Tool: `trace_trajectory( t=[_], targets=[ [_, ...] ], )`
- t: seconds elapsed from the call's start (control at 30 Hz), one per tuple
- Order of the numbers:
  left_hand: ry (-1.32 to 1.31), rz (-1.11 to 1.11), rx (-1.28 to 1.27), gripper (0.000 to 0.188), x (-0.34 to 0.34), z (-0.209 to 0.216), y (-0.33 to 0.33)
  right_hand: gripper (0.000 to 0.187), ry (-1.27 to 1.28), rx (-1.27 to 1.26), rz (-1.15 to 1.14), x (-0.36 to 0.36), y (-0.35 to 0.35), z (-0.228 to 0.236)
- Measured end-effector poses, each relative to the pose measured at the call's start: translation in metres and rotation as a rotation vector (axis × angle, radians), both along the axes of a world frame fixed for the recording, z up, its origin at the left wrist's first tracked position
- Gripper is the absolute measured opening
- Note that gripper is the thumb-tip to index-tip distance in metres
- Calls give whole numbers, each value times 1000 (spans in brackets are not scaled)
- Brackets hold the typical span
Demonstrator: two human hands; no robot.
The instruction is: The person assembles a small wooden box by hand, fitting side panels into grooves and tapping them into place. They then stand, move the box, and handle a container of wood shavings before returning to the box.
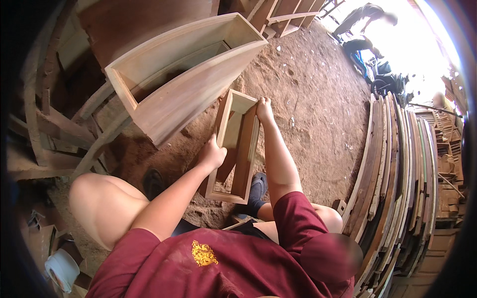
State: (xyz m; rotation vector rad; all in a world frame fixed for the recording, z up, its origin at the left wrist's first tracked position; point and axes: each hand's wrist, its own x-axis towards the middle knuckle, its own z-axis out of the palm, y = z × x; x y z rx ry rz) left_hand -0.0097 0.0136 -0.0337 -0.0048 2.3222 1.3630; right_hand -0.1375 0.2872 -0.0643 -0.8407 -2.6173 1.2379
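Small wooden frame: at the middle of the clock, between the person's knees, its long sides running roughly from 12 to 6 o'clock; whether it touches the ground I cannot tell
Left hand: grip closed round the long side at 9 o'clock, thumb lapped over the rim
Right hand: grip closed at the far corner, toward 1 o'clock, fingers curled on the edge
Done so far: four sides meet at the corners, so the frame looks assembled, in my judgement; the wood is bare, with no paint or varnish that I can make out
Left undone: a surface finish, judging by the raw wood; no tool shows in either hand; the state of the joints is too small to tell
Large wooden box: toward 11 o'clock, open-topped, near the frame, of similar pale bare wood
Earthen floor: brown and uneven, strewn with pale bits
Shoe: toward 5 o'clock, just beside the frame's near end
Stacked boards: 3 to 4 o'clock, long, many, leaning close together
Curved wooden parts: near 9 o'clock, crowded together
White container: toward 8 o'clock
Co-worker: between 1 and 2 o'clock, bent over, well apart; beyond, a bright opening washes out detail
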Motion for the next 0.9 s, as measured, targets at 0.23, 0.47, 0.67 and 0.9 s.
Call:
trace_trajectory(
  t=[0.23,0.47,0.67,0.9],
  targets=[
    [53,24,-27,74,0,-8,-9,59,-18,-119,35,30,-31,6],
    [44,28,12,77,4,2,-9,64,-86,-179,17,94,-60,29],
    [-26,14,-22,79,2,27,-18,66,-36,-19,50,65,-60,23],
    [-48,-16,50,77,0,26,-12,52,26,57,-20,-17,2,-21]
  ],
)
